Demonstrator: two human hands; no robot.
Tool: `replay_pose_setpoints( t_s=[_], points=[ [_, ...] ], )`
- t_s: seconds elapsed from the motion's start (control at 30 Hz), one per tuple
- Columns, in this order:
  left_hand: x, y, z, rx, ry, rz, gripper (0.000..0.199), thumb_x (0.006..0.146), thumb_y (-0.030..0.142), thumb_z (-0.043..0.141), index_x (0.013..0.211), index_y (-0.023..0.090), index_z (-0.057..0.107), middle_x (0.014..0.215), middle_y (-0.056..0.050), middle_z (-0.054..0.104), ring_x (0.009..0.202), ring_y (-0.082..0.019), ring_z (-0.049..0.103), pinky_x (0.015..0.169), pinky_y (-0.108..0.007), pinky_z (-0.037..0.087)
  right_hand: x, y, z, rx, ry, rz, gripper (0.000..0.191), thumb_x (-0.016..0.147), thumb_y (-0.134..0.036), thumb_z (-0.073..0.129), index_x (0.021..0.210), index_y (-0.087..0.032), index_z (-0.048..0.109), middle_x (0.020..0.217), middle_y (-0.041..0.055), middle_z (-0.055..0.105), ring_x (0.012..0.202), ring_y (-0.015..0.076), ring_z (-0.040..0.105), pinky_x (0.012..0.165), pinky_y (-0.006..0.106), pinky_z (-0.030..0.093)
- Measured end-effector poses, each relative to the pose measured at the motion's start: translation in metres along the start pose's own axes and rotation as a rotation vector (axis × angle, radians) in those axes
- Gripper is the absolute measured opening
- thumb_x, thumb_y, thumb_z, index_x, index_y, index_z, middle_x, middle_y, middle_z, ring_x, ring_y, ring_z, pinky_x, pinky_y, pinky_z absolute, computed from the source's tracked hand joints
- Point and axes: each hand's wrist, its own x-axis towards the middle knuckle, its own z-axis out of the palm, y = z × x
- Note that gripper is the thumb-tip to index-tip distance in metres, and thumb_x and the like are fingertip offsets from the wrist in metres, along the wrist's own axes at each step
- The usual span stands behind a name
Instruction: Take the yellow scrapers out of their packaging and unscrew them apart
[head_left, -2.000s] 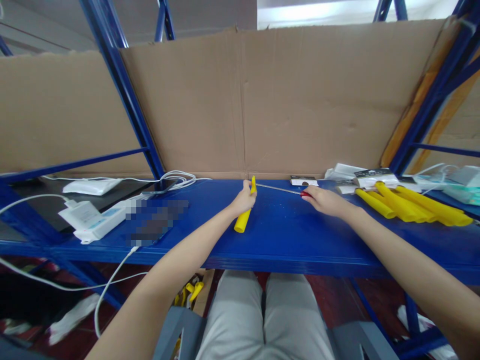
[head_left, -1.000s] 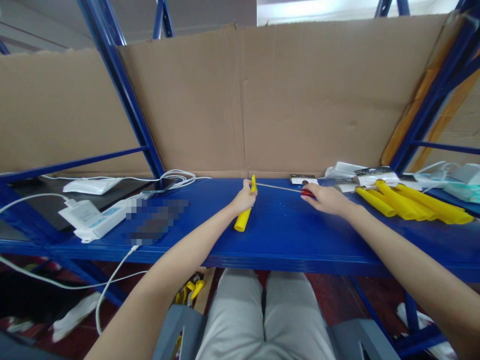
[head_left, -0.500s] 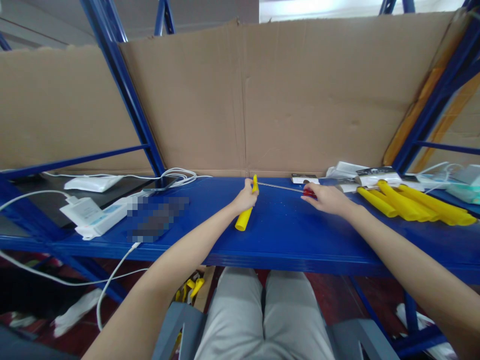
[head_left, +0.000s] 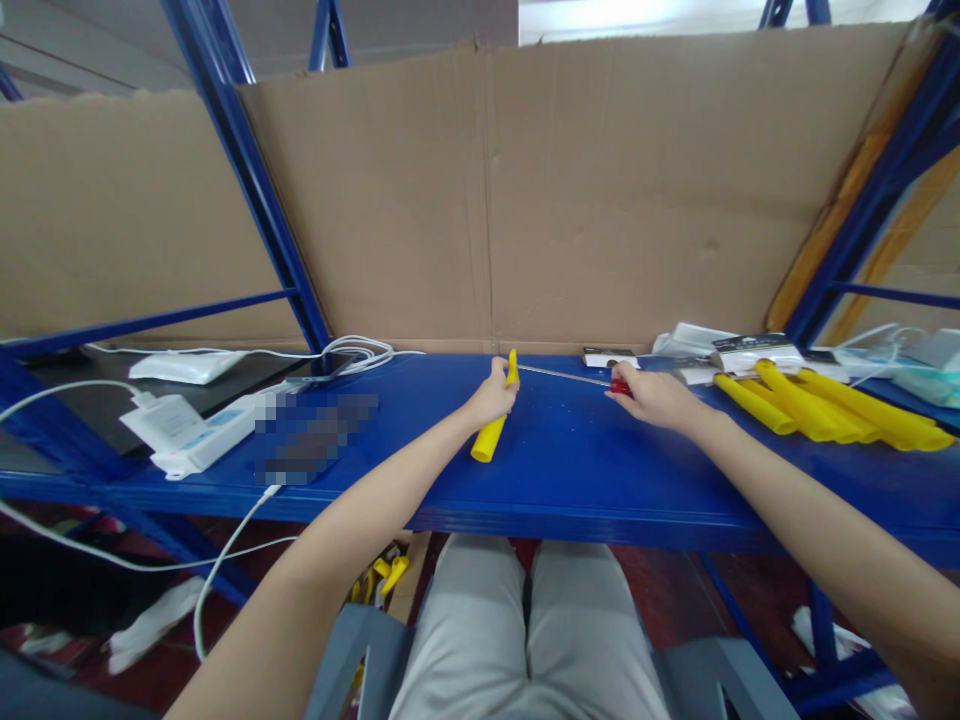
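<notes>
My left hand [head_left: 495, 392] is closed around a yellow tube-like handle [head_left: 489, 440], whose wider hollow end points toward me at the blue shelf top. Its narrower curved end shows above my fingers. In my right hand [head_left: 651, 394] is a screwdriver with a red handle [head_left: 620, 386], gripped by the fingers. The long thin metal shaft [head_left: 562, 375] runs leftward to the upper part of the yellow handle; my left fingers hide whether the tip sits in it.
Several yellow handles [head_left: 832, 410] lie in a pile at the right, beside packaged items [head_left: 754, 352]. A white power strip [head_left: 217, 430] and cables are on the left. Cardboard [head_left: 585, 190] walls the back. Below, a box holds more yellow pieces [head_left: 391, 572].
My right hand has shifted very slightly to the right and its fingers have turned a little on the screwdriver's red handle. My left hand and the yellow handle are nearly still.
</notes>
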Motion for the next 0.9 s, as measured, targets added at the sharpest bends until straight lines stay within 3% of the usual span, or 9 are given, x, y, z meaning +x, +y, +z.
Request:
replay_pose_setpoints(
  t_s=[0.33, 0.57, 0.9],
  points=[
    [0.006, -0.007, 0.000, 0.006, 0.015, 0.010, 0.029, 0.092, 0.017, 0.039, 0.117, 0.020, 0.026, 0.066, 0.005, 0.049, 0.045, -0.009, 0.047, 0.046, -0.020, 0.042, 0.004, 0.007, 0.003, 0.085, -0.011, -0.128, 0.023, 0.086, -0.018, 0.043, 0.098, -0.013, 0.063, 0.100, 0.0155, 0.072, 0.090, 0.0247, 0.068, 0.079, 0.030, 0.047],
    [0.005, -0.005, -0.001, 0.017, 0.013, 0.003, 0.028, 0.092, 0.016, 0.040, 0.116, 0.020, 0.027, 0.065, 0.006, 0.049, 0.045, -0.009, 0.048, 0.047, -0.020, 0.041, 0.001, 0.009, 0.002, -0.088, 0.035, -0.022, 0.029, 0.092, -0.028, 0.040, 0.111, -0.017, 0.059, 0.104, 0.0137, 0.072, 0.083, 0.0277, 0.069, 0.063, 0.032, 0.046],
    [0.002, -0.001, -0.001, 0.013, 0.011, -0.004, 0.028, 0.092, 0.016, 0.039, 0.117, 0.020, 0.027, 0.062, 0.006, 0.047, 0.045, -0.010, 0.047, 0.046, -0.020, 0.040, 0.001, 0.011, 0.003, -0.040, 0.081, -0.014, 0.024, 0.092, -0.027, 0.040, 0.106, -0.018, 0.057, 0.105, 0.0122, 0.072, 0.087, 0.0261, 0.068, 0.063, 0.030, 0.043]
  ],
)
